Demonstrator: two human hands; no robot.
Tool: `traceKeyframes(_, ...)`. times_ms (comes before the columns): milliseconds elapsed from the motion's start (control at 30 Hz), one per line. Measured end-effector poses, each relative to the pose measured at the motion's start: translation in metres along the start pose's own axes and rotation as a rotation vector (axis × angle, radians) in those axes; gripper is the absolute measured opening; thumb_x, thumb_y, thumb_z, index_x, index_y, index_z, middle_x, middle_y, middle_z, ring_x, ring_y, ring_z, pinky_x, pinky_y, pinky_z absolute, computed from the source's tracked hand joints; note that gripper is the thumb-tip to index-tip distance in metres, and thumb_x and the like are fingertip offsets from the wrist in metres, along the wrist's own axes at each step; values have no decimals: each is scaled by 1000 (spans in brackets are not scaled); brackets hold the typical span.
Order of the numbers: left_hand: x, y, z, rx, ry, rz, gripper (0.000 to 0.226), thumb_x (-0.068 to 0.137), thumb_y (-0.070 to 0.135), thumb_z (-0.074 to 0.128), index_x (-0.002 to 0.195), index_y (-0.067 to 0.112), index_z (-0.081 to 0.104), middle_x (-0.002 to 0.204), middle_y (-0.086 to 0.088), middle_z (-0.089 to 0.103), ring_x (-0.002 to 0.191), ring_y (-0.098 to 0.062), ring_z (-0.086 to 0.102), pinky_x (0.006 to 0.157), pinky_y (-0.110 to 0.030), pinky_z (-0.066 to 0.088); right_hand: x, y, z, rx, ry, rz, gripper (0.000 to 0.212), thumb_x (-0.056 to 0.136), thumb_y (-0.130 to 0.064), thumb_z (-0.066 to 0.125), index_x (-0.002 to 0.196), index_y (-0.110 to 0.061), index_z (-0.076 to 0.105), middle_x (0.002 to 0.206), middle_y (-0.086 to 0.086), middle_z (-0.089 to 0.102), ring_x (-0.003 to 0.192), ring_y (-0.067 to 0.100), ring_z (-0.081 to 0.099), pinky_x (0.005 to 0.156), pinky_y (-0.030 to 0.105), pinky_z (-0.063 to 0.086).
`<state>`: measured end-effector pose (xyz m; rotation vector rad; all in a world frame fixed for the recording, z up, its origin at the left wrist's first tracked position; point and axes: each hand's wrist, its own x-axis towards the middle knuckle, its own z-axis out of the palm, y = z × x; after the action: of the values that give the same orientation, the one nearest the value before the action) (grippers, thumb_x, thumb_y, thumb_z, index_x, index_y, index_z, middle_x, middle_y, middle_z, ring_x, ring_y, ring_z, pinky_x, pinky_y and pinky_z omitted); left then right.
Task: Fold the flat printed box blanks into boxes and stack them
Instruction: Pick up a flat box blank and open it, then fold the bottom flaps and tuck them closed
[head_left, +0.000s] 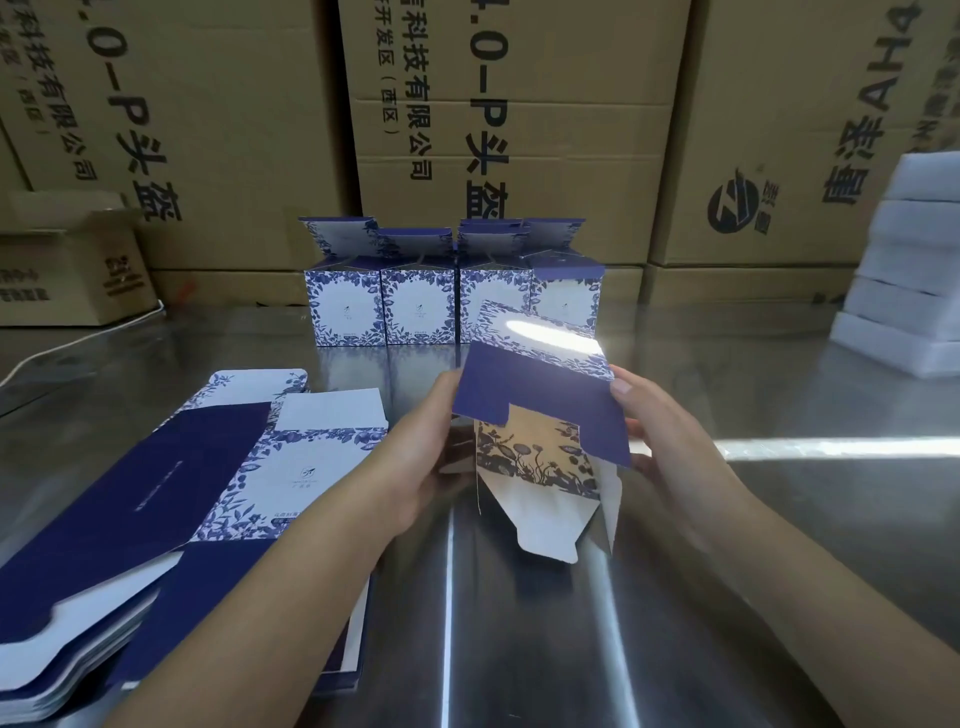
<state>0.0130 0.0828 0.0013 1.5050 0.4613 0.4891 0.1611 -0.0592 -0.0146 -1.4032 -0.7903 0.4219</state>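
Note:
I hold a half-folded blue and white floral box blank (540, 395) above the steel table, its end flaps hanging open toward me. My left hand (421, 462) grips its left side and my right hand (660, 431) pinches its right edge. A pile of flat blanks (171, 499) lies at the left, partly under my left forearm. Several folded boxes (415, 306) stand in a row behind, their top flaps up.
The steel table (753, 519) is shiny and reflective. Big brown cartons (519, 130) form a wall at the back, with a smaller carton (72, 260) at the left. A stack of white foam pieces (909, 270) stands at the right edge.

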Motion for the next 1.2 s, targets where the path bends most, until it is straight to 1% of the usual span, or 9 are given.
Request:
traceKeyframes(167, 3, -1, -1, 59, 28, -27, 39, 92, 46, 39, 73, 34, 71, 77, 8, 72, 74, -10, 66, 74, -30, 47, 0, 0, -1, 17, 43, 19, 31, 92, -39, 53, 122, -35, 59, 111, -12, 69, 109, 14, 61, 98, 41, 46)
traceKeyframes(233, 4, 0, -4, 52, 53, -44, 40, 91, 43, 43, 65, 31, 71, 63, 11, 67, 72, -11, 64, 80, -33, 46, 0, -1, -1, 21, 55, 23, 30, 92, -38, 53, 122, -36, 59, 110, -12, 69, 108, 12, 61, 97, 40, 46)
traceKeyframes(333, 5, 1, -8, 54, 49, -72, 43, 88, 38, 49, 49, 29, 65, 46, 14, 52, 64, -11, 60, 72, -30, 43, -1, -2, -1, 12, 67, 34, 30, 92, -38, 54, 121, -35, 59, 109, -11, 69, 106, 11, 62, 94, 38, 49)
traceKeyframes(433, 5, 3, -12, 40, 21, -74, 37, 88, 35, 50, 55, 28, 67, 46, 13, 50, 60, -12, 59, 69, -29, 44, -3, -4, 1, 20, 72, 30, 33, 92, -35, 56, 124, -31, 57, 108, -10, 69, 100, 4, 65, 75, 29, 53)
traceKeyframes(533, 6, 4, -17, 39, -12, -62, 38, 90, 32, 47, 59, 28, 70, 47, 12, 51, 55, -11, 59, 62, -26, 46, -4, -4, 2, -16, 78, 31, 35, 89, -37, 60, 122, -27, 57, 111, -6, 68, 97, 5, 66, 82, 34, 55)
traceKeyframes(700, 6, 6, -23, 28, -32, -55, 21, 93, 28, 50, 87, 18, 68, 55, 12, 59, 45, -6, 56, 46, -16, 44, -5, -4, 1, -49, 123, 21, 23, 84, -38, 65, 86, -15, 62, 82, -12, 72, 79, 2, 65, 80, 34, 53)
traceKeyframes(867, 3, 10, -32, 158, -94, -86, 24, 91, 23, 56, 112, 16, 62, 52, 16, 57, 46, 0, 55, 48, -14, 44, -5, -6, -1, -85, 133, 5, 27, 83, -39, 67, 65, -20, 62, 88, 1, 74, 90, 20, 67, 85, 39, 53)
traceKeyframes(1033, 3, 9, -37, 234, -60, -83, 36, 85, 19, 66, 119, 24, 57, 86, 10, 74, 80, -5, 69, 94, -39, 50, -6, -9, -2, -105, 152, -46, 31, 82, -33, 70, 71, -5, 63, 94, 6, 71, 75, 12, 59, 73, 28, 47)
traceKeyframes(1200, 2, 9, -36, 303, -57, -47, 51, 62, 26, 75, 111, 27, 60, 104, 8, 72, 102, -12, 66, 99, -42, 48, -7, -12, -2, -89, 172, -85, 23, 79, -23, 75, 67, -6, 66, 97, 4, 69, 71, 4, 59, 75, 21, 45)
